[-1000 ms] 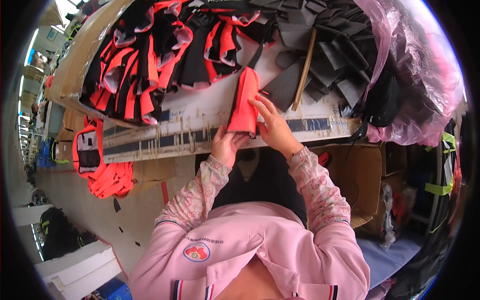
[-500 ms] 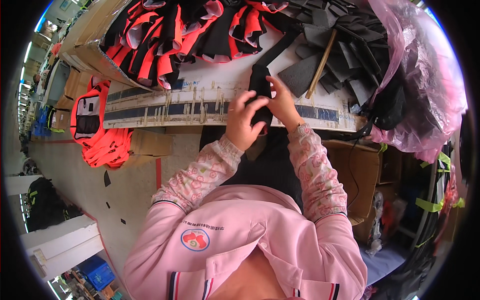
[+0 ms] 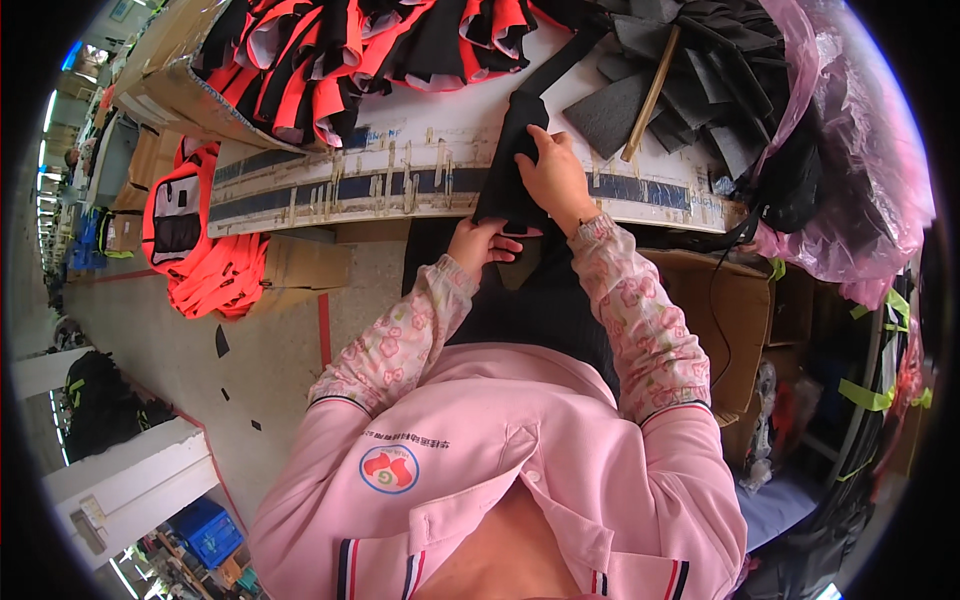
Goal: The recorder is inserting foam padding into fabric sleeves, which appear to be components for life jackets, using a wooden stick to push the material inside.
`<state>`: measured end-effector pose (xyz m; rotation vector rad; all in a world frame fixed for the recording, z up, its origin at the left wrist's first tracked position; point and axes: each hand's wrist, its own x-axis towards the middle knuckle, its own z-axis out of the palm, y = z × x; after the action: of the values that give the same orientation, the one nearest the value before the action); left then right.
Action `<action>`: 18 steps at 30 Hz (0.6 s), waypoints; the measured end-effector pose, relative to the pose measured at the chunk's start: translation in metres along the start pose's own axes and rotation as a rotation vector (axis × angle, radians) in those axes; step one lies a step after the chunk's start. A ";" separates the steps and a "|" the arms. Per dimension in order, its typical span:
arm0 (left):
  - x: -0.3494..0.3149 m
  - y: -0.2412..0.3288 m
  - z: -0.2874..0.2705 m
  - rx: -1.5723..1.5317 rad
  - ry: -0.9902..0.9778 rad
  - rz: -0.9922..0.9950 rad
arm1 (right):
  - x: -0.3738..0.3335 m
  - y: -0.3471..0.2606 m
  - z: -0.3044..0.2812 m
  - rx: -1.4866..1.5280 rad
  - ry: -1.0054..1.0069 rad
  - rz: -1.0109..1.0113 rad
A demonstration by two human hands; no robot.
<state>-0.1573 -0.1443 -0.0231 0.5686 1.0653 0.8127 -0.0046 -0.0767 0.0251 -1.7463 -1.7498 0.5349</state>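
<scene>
At white table (image 3: 430,125) across upper frame, pinches lower end of black cloth (image 3: 505,175) with left hand (image 3: 478,246) and lays right hand (image 3: 558,182) on it, thumb and forefinger parted.

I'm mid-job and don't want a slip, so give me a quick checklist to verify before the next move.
1. Right hand on the black fabric piece: ok, thumb and index finger spread on it.
2. Left hand at its near end: ok, touching; how firmly, cannot tell.
3. Near end well back from the front edge of the bench: not ok, it is right at that edge.
4. Wooden stick clear of the piece: ok, it lies apart, on the grey sheets.
5. Inside of the piece: cannot tell, hidden.
</scene>
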 end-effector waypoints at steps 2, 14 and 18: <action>-0.002 0.006 0.006 0.036 0.002 -0.025 | -0.001 -0.001 0.001 -0.053 0.005 -0.023; 0.003 0.000 0.013 -0.071 0.015 -0.079 | -0.038 -0.008 -0.043 0.097 -0.308 -0.313; 0.003 -0.001 0.022 0.009 0.074 -0.076 | -0.053 -0.009 -0.043 -0.071 -0.368 -0.167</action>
<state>-0.1360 -0.1426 -0.0170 0.5058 1.1517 0.7679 0.0145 -0.1354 0.0553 -1.6032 -2.1693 0.7658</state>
